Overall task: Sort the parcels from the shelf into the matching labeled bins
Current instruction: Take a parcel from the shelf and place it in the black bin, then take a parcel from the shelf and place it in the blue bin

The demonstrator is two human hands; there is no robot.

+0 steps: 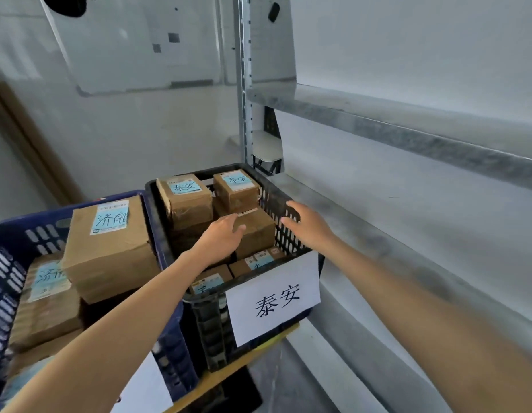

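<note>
A black crate (276,201) with a white paper label 泰安 (273,296) holds several brown cardboard parcels with blue labels. My left hand (221,234) lies flat on a brown parcel (258,231) on top of the pile, fingers straight. My right hand (308,223) hovers open at the crate's right rim, just right of that parcel. A blue crate (169,281) on the left holds larger parcels labelled 济南 (109,248).
A grey metal shelf (407,132) runs along the right, its boards bare in view, with an upright post (245,84) behind the black crate. Both crates stand on a yellow-edged surface (258,350). A white wall is behind.
</note>
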